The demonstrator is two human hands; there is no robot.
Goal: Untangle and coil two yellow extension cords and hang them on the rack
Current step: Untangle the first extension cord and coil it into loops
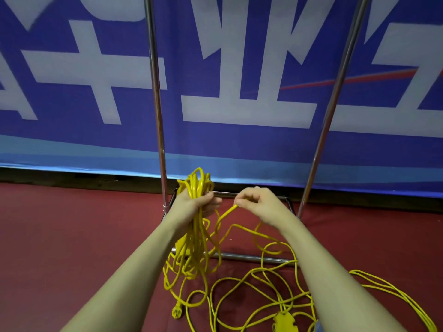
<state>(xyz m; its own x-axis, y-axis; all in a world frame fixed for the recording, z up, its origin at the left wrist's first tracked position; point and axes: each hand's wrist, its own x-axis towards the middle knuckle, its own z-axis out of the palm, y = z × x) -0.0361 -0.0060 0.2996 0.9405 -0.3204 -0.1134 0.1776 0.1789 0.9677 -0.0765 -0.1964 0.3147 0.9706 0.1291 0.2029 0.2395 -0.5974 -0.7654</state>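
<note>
Your left hand (200,202) fist-tight round a bundle of yellow extension-cord loops (198,185), your right hand (255,200) pinching one yellow strand (226,213), rest of cord tangled on red carpet (72,236) w/ yellow plug (177,312), chrome tube rack (157,92) just behind.

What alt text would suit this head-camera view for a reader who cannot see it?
The left hand grips a bundle of yellow cord loops while the right hand pinches a loose strand; more cord lies tangled on red floor before a metal rack.

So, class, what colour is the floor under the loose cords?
Dark red floor, clearest in the head view.
</note>
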